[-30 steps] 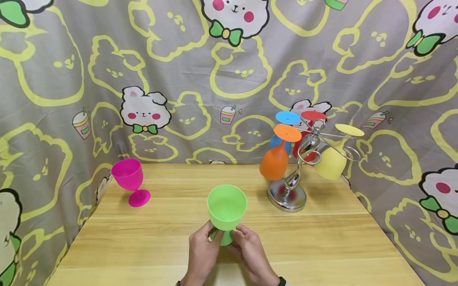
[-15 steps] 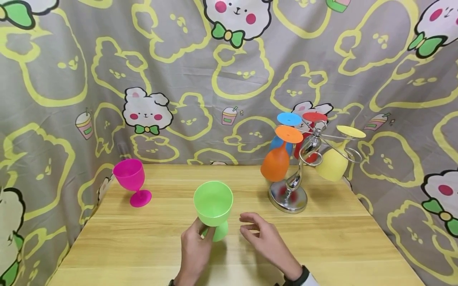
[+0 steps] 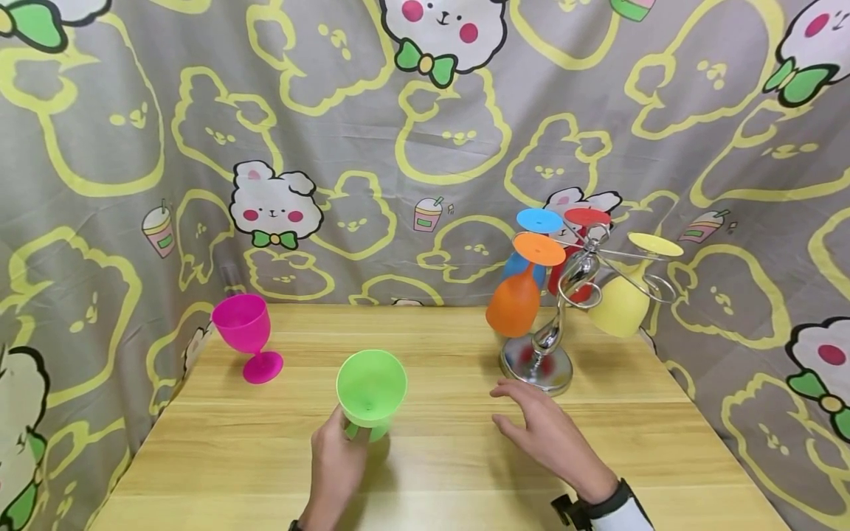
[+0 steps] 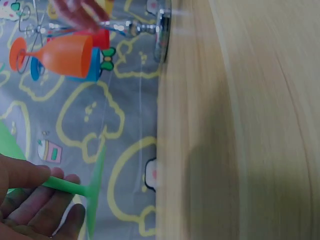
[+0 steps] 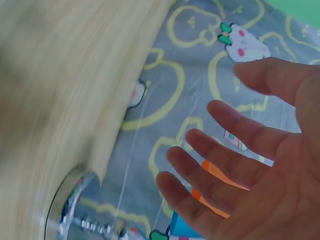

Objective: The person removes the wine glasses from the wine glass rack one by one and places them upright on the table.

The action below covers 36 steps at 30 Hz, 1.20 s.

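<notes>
My left hand (image 3: 339,453) pinches the stem of a green plastic goblet (image 3: 372,387), its bowl facing up and tilted toward me. In the left wrist view, thumb and fingers close round the thin green stem (image 4: 65,185) just short of the flat foot, which stands off the table. My right hand (image 3: 554,435) is over the table at the right, holding nothing; its fingers (image 5: 225,150) are spread and lightly bent in the right wrist view. It is nearest the round chrome base (image 3: 551,369) of a metal glass rack (image 3: 574,276).
On the rack hang upside-down goblets: orange (image 3: 514,302), blue (image 3: 539,220), red (image 3: 587,216) and yellow (image 3: 620,306). A magenta goblet (image 3: 242,324) stands upright at the table's back left. A patterned curtain (image 3: 358,133) closes off the wooden table (image 3: 438,472) behind and on both sides.
Both hands held the green goblet at first. The right hand has let go and moved right toward the rack; the left has carried the goblet leftward.
</notes>
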{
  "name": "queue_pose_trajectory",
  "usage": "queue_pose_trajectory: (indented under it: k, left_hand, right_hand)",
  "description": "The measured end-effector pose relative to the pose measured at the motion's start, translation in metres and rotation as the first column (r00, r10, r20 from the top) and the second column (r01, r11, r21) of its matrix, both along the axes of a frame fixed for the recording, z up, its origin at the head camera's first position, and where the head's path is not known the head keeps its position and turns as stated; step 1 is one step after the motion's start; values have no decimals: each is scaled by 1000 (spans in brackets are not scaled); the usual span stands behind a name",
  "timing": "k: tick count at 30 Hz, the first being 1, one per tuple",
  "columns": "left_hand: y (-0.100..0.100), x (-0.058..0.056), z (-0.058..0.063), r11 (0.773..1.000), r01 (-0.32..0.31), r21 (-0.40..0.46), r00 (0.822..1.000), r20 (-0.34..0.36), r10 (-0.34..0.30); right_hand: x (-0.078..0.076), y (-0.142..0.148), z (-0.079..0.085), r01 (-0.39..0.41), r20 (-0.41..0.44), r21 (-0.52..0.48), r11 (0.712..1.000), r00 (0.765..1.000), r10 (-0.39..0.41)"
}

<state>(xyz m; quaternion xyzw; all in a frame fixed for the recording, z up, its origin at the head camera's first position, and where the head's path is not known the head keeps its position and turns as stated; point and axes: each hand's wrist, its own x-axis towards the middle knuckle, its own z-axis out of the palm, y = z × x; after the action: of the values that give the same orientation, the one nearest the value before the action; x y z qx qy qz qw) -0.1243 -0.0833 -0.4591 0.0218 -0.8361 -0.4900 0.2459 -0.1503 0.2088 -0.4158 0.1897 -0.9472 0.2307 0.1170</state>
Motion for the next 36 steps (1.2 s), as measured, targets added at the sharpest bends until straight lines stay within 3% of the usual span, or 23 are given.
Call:
queue_pose_trajectory:
  k: [9,17,23,32,36]
  left_hand:
    - [-17,-5,-10,998,15,-57,993,117,-8]
    - [-32,-15,-18,995,38,-97,972,234,-14]
    - [-44,-22,-23,992,77,-101,943,331,-40]
    - [-62,-35,-26,993,78,-90,936,348,-42]
    - [-71,-42,-25,995,86,-46,920,386,-62]
  right_hand:
    - [2,15,-11,30,7,72,997,1000,-31]
    - [3,19,-17,29,63,72,997,997,-33]
    - [2,20,-21,26,55,72,997,998,-30]
    - [4,21,-25,29,57,80,996,998,-34]
    - [5,22,-26,22,39,82,996,999,-26]
